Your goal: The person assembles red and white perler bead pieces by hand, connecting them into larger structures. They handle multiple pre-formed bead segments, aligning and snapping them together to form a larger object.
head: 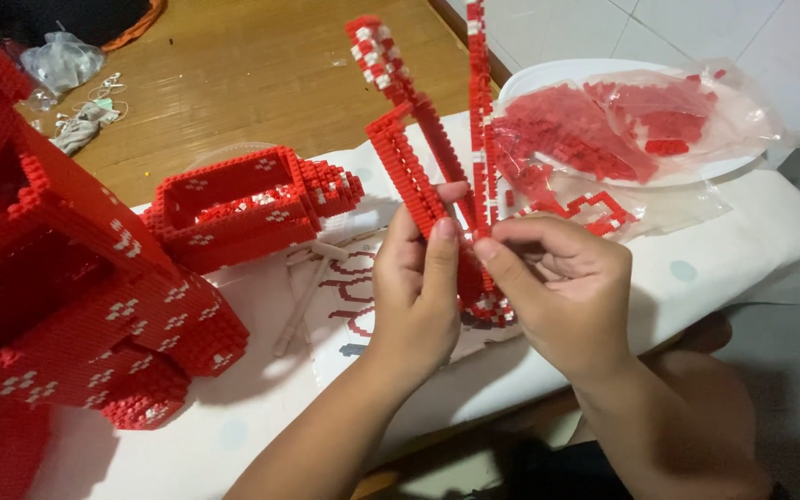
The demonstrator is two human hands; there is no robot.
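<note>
My left hand [416, 287] grips a long thin piece built of small red and white bricks [407, 139], which slants up and to the left. My right hand [562, 287] pinches a second thin red strip [481, 111] that stands almost upright beside the first. The two pieces meet low down between my fingers, where their lower ends are hidden. Both hands are held above a white sheet [743, 250] with a printed diagram [349, 296].
A big red brick model [57, 278] fills the left side, with a smaller red boxy section [243, 199] next to it. A white plate [548, 74] holds clear bags of loose red bricks [604, 120]. A crumpled plastic bag [62, 60] lies on the wooden table [261, 74].
</note>
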